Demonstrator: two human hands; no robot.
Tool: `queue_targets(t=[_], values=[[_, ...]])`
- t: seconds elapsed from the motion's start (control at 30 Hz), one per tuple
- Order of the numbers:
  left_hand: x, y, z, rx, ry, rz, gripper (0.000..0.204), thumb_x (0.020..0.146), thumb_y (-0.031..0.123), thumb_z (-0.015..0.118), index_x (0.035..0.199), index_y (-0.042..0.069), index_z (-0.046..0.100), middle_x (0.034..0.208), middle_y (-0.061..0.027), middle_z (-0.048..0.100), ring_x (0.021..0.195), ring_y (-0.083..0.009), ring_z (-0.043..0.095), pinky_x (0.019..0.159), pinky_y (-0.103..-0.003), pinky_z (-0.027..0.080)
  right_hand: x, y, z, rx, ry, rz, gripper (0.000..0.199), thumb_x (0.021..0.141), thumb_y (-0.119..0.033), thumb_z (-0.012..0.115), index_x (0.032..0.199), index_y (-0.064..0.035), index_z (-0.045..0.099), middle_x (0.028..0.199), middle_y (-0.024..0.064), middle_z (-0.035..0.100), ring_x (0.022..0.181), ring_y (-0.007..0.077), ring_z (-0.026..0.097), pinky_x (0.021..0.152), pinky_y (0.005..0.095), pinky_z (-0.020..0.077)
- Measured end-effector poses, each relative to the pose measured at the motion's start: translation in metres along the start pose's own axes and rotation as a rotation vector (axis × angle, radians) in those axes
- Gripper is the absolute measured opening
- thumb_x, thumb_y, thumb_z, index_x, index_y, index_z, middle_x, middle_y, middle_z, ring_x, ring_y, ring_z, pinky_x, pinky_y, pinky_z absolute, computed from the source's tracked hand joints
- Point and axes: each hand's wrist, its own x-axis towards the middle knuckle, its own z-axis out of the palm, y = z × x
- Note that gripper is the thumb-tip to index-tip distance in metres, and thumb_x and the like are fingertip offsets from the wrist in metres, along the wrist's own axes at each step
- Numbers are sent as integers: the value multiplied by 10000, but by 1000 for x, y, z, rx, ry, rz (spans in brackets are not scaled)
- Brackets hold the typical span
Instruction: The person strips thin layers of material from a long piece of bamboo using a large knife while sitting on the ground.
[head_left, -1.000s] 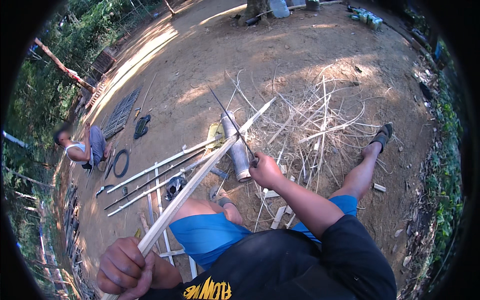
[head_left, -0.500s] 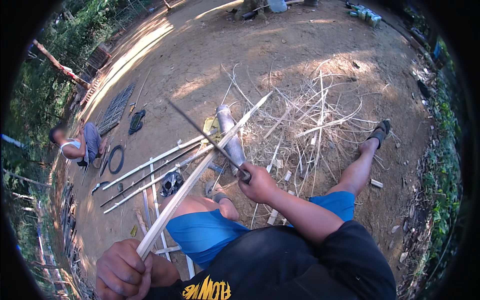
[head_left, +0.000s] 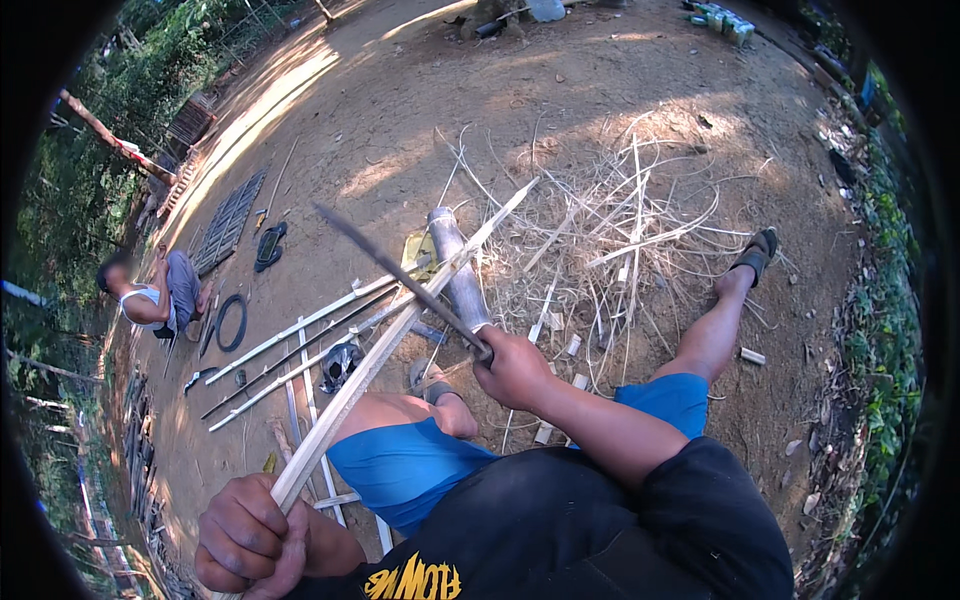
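My left hand (head_left: 250, 535) is closed round the near end of a long pale bamboo strip (head_left: 350, 398), which slants away to the upper right over my thigh. In my right hand (head_left: 515, 370) is a long dark-bladed knife (head_left: 405, 280), gripped by its handle. Its blade points to the upper left and crosses above the strip. Behind the strip, a thick grey bamboo section (head_left: 460, 270) lies partly hidden, close to my right hand. Whether the blade touches the strip I cannot tell.
Thin shavings (head_left: 630, 220) lie heaped on the dirt ahead. Several bamboo poles (head_left: 270, 345) and a black plastic bag (head_left: 342, 366) are left of my legs. Another person (head_left: 160, 290) sits at the far left, near a black ring (head_left: 231, 322) and a slatted panel (head_left: 230, 222).
The knife blade has swung slightly left and lower across the strip, with my right hand shifting a little. My left hand keeps its grip on the strip.
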Motion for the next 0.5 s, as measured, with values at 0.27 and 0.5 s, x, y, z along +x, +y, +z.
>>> queue_targets(t=[0.27,0.5], values=[[0,-1,-6,42,68,-29,524,821,476,754,605,209,358,427,110,349,337,10,264,366,-147,193,-3,27,15,17,72,31,297,798,-144,652,1060,-32,567,838,250,654,848,430,649,766,514,516],[2,-3,-7,79,85,-18,548,797,533,747,607,203,353,436,105,335,353,-6,262,388,-166,189,11,40,6,-23,109,184,233,821,-173,626,1008,-54,557,878,226,659,868,433,639,769,514,507]])
